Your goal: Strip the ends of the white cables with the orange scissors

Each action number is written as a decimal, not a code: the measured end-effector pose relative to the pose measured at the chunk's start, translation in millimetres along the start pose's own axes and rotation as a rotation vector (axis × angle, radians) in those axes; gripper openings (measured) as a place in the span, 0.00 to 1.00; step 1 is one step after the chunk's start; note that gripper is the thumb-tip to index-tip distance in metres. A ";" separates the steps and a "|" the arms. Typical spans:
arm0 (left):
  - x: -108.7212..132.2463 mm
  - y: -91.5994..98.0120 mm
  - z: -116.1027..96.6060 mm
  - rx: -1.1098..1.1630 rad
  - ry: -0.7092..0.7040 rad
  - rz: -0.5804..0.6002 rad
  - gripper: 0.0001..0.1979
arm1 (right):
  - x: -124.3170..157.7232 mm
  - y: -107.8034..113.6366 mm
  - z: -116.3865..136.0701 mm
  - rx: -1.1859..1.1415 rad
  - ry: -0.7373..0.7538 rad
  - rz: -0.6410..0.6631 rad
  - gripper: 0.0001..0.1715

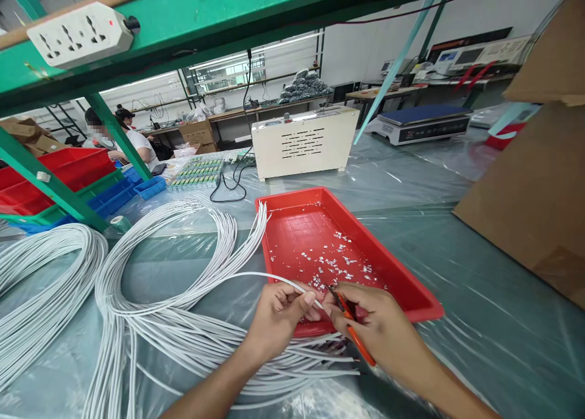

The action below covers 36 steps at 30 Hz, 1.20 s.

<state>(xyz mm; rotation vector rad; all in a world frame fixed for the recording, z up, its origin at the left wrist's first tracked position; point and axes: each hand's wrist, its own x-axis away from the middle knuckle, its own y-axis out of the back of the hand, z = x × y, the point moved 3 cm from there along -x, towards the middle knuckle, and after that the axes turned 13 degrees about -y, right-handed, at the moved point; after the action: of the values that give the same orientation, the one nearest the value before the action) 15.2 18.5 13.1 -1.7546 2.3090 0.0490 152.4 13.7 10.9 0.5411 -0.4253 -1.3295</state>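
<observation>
My left hand (pixel 280 314) is closed on one white cable (pixel 256 274) near its end, with the thumb on top. Orange-handled cutters (pixel 361 345) are in my right hand (pixel 372 321), their dark jaws close to the cable end and my left fingertips. My right fingers also reach the cable end; the exact contact there is too small to tell. Both hands are over the near edge of a red tray (pixel 292 224), which holds scattered small white scraps (pixel 340 260). The cable runs from a large coiled bundle (pixel 109 279) on the left.
Another cable coil (pixel 50 285) lies at far left. Behind the tray stand a cream machine (pixel 304 142) and a scale (pixel 418 123). A cardboard box (pixel 530 206) is at right. A green frame with a power strip (pixel 82 34) crosses above. A person (pixel 137 145) sits at back left.
</observation>
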 end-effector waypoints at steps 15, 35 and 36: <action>0.4 4.6 14.1 0.361 0.143 -0.171 0.10 | -3.2 -7.8 -5.9 -0.628 -0.276 0.178 0.12; -0.6 18.2 -8.3 0.077 -0.109 -0.253 0.13 | 20.0 -11.2 1.6 -0.599 -0.341 0.762 0.31; -0.6 18.2 -8.7 0.075 -0.108 -0.253 0.13 | 19.8 -11.2 1.7 -0.598 -0.340 0.762 0.31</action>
<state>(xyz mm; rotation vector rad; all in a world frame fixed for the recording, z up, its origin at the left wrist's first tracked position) -3.5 22.7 19.5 -1.9392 1.9739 0.0126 146.4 -7.6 5.3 -0.3397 -0.4238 -0.7352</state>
